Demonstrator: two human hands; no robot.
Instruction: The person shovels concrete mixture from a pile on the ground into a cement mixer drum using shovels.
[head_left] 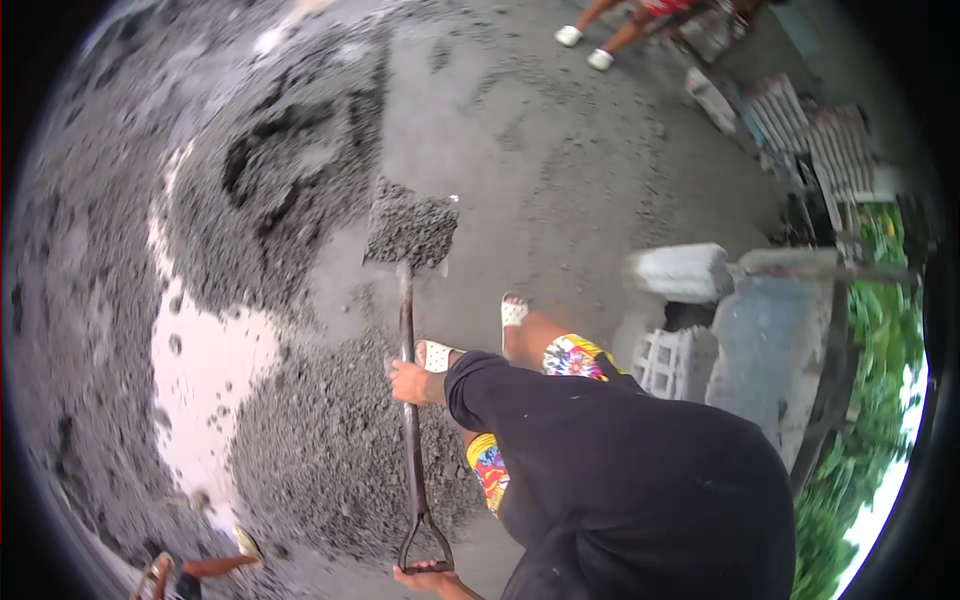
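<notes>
Head view: both hands (415,383) grip shovel (410,400), gravel-loaded blade ahead.

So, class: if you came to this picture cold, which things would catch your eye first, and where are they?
At the centre, a shovel whose blade is heaped with grey gravel, its shaft gripped by one hand and its D-handle by the other hand at the bottom edge. Left of it, a pale wet patch shines amid the gravel pile. Right, concrete blocks are stacked.
</notes>
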